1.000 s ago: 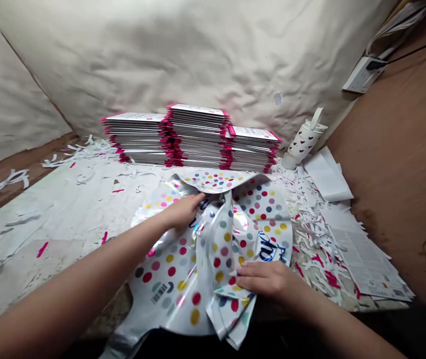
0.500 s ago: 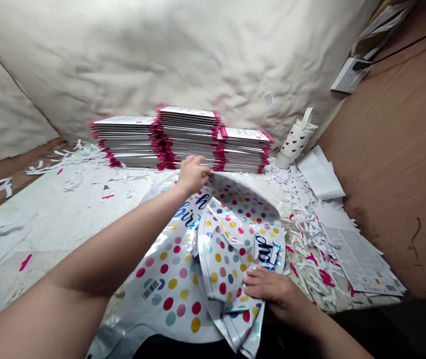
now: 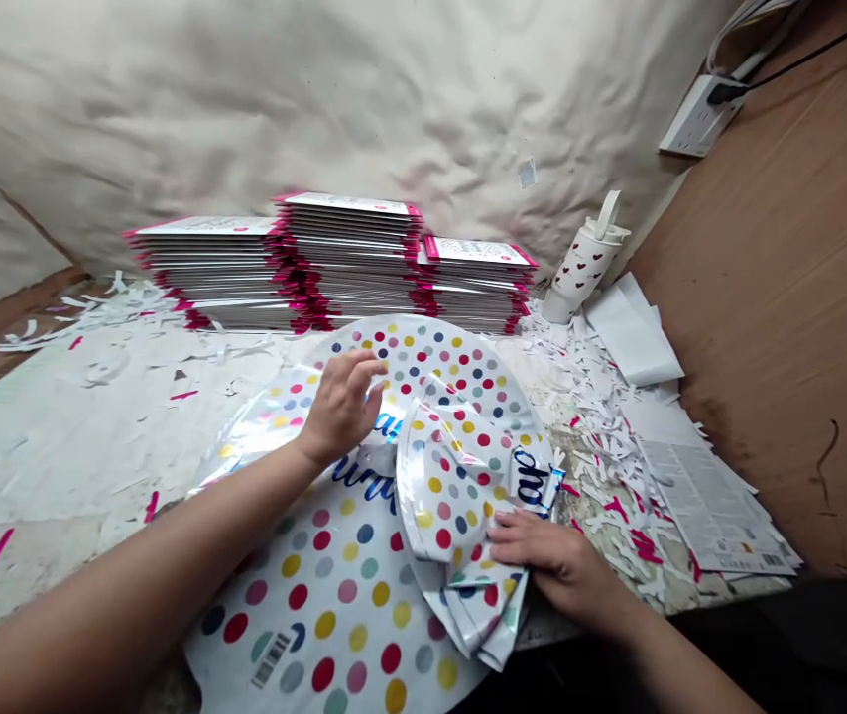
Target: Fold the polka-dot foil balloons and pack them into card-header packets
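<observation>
A flat, round foil balloon [image 3: 334, 615] with coloured dots, blue lettering and a barcode lies spread over the table's near part. On its right half rests a partly folded dotted foil balloon [image 3: 453, 466], its pleats bunched at the lower end. My left hand [image 3: 345, 397] is over the upper left of the spread balloon, fingers bent and apart with nothing in them; whether it touches the foil I cannot tell. My right hand [image 3: 543, 555] lies with fingers stretched out on the folded balloon's lower right, pressing on it.
Three stacks of pink-edged packets [image 3: 349, 258] stand along the back. A white tumbler [image 3: 587, 263] with hearts is to their right. Paper shreds [image 3: 617, 476] litter the table, and printed sheets [image 3: 713, 506] lie by the brown side panel [image 3: 781, 347], which has a socket [image 3: 700, 119].
My left hand has let go of the spread balloon's far edge and moved left and nearer. That balloon now lies flatter and wider. My right hand stays on the folded one.
</observation>
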Available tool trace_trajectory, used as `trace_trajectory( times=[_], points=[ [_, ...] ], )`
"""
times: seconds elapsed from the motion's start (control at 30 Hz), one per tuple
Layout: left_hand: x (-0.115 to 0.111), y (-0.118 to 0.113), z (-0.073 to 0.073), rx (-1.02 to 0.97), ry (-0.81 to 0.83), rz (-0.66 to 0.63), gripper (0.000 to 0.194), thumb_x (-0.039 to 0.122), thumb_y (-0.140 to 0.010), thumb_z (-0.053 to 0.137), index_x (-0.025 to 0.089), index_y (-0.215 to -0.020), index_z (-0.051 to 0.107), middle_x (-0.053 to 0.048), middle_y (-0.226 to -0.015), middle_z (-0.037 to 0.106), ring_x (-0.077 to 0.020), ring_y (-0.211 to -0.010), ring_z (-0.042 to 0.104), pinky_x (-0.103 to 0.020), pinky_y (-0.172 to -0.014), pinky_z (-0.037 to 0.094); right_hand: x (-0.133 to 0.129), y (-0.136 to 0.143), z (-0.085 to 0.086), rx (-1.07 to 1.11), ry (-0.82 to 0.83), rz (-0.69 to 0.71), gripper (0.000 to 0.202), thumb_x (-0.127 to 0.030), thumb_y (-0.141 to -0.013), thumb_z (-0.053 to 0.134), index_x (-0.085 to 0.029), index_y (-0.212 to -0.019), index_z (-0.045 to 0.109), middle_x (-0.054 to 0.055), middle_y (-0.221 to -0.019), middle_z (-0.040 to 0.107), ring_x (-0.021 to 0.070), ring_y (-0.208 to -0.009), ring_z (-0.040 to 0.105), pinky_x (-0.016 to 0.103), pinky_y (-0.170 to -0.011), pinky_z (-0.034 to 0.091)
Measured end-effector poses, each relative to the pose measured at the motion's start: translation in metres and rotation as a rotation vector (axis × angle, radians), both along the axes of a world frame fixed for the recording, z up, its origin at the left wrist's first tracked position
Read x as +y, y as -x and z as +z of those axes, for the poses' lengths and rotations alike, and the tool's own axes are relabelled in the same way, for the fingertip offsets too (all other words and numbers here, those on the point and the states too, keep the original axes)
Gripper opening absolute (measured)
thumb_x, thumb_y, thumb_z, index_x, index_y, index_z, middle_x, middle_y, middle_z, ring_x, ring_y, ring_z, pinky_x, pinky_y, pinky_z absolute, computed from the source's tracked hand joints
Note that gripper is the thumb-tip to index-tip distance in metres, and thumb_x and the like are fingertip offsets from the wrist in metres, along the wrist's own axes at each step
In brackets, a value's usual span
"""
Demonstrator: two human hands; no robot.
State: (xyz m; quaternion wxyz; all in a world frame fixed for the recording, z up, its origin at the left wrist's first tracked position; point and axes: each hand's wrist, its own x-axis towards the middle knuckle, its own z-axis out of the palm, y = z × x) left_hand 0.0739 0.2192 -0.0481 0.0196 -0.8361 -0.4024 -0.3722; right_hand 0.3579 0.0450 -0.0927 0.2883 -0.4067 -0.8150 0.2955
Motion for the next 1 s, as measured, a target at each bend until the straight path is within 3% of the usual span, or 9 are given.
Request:
trace_trajectory(
  times=[0.1, 0.2, 0.3, 0.43, 0.5, 0.6, 0.67, 0.87, 1.0],
  points=[
    [-0.022, -0.012, 0.001, 0.068, 0.103, -0.24, 0.02, 0.011, -0.081, 0.041, 0.018, -0.091, 0.058, -0.006, -0.093, 0.062, -0.017, -0.091, 0.057, -0.031, -0.082, 0.047, 0.004, 0.016, 0.0, -0.064, -0.058, 0.05, 0.033, -0.009, -0.081, 0.048, -0.027, -0.104, 0.065, 0.003, -0.108, 0.066, 0.0187, -0.111, 0.055, 0.042, -0.099, 0.04],
    [-0.033, -0.028, 0.002, 0.31, 0.231, -0.436, 0.032, 0.014, -0.084, 0.038, 0.019, -0.109, 0.057, -0.007, -0.118, 0.058, -0.0178, -0.11, 0.052, -0.032, -0.093, 0.041, 0.008, 0.039, -0.001, -0.109, -0.13, 0.101, 0.03, -0.011, -0.083, 0.047, -0.026, -0.102, 0.066, 0.002, -0.107, 0.067, 0.0186, -0.111, 0.055, 0.042, -0.099, 0.039],
    [-0.035, -0.033, -0.011, 0.573, 0.383, -0.345, 0.049, 0.038, -0.089, 0.036, 0.02, -0.135, 0.035, -0.01, -0.142, 0.035, -0.0276, -0.131, 0.028, -0.048, -0.104, 0.024, 0.007, 0.056, 0.002, -0.158, -0.149, 0.131, 0.032, -0.011, -0.081, 0.046, -0.025, -0.103, 0.065, 0.003, -0.109, 0.066, 0.0191, -0.113, 0.054, 0.043, -0.1, 0.037],
    [-0.03, -0.025, -0.034, 0.662, 0.483, -0.226, 0.073, 0.064, -0.082, 0.031, 0.025, -0.142, 0.014, -0.01, -0.149, 0.013, -0.0337, -0.136, 0.006, -0.056, -0.104, 0.008, 0.003, 0.048, 0.017, -0.151, -0.07, 0.179, 0.051, -0.009, -0.071, 0.05, -0.025, -0.12, 0.055, 0.005, -0.128, 0.053, 0.0211, -0.126, 0.039, 0.044, -0.105, 0.029],
    [-0.029, -0.021, -0.039, 0.649, 0.488, -0.225, 0.075, 0.067, -0.08, 0.031, 0.028, -0.142, 0.012, -0.01, -0.149, 0.011, -0.034, -0.136, 0.003, -0.056, -0.104, 0.005, 0.008, 0.032, 0.021, -0.085, -0.084, -0.063, 0.053, -0.01, -0.071, 0.048, -0.024, -0.122, 0.052, 0.006, -0.134, 0.045, 0.0225, -0.129, 0.034, 0.045, -0.105, 0.03],
    [-0.03, -0.02, -0.037, 0.644, 0.504, -0.227, 0.076, 0.069, -0.079, 0.031, 0.031, -0.142, 0.011, -0.01, -0.15, 0.01, -0.0347, -0.136, 0.001, -0.056, -0.103, 0.004, 0.024, 0.009, 0.016, -0.053, -0.144, -0.419, 0.043, -0.011, -0.079, 0.045, -0.023, -0.119, 0.053, 0.009, -0.129, 0.048, 0.0216, -0.122, 0.043, 0.043, -0.1, 0.039],
    [-0.031, -0.022, -0.034, 0.646, 0.515, -0.224, 0.076, 0.069, -0.079, 0.029, 0.031, -0.142, 0.01, -0.01, -0.15, 0.01, -0.0345, -0.136, 0.001, -0.057, -0.103, 0.003, 0.034, 0.001, 0.011, -0.107, -0.181, -0.402, 0.036, -0.013, -0.081, 0.046, -0.023, -0.114, 0.056, 0.009, -0.121, 0.055, 0.0197, -0.113, 0.051, 0.039, -0.096, 0.044],
    [-0.03, -0.022, -0.036, 0.64, 0.515, -0.197, 0.073, 0.067, -0.082, 0.027, 0.029, -0.142, 0.013, -0.009, -0.15, 0.011, -0.0332, -0.136, 0.002, -0.055, -0.103, 0.003, 0.047, 0.003, 0.003, -0.402, -0.443, -0.122, 0.029, -0.012, -0.085, 0.041, -0.018, -0.103, 0.063, 0.012, -0.104, 0.064, 0.0229, -0.102, 0.057, 0.041, -0.088, 0.047],
    [-0.029, -0.023, -0.037, 0.633, 0.546, -0.14, 0.072, 0.065, -0.084, 0.021, 0.025, -0.143, 0.012, -0.008, -0.15, 0.01, -0.0319, -0.136, 0.002, -0.056, -0.104, 0.003, 0.05, 0.0, -0.002, -0.398, -0.408, -0.364, 0.028, -0.009, -0.084, 0.04, -0.016, -0.095, 0.064, 0.009, -0.082, 0.067, 0.0199, -0.079, 0.061, 0.036, -0.074, 0.052]
  ],
)
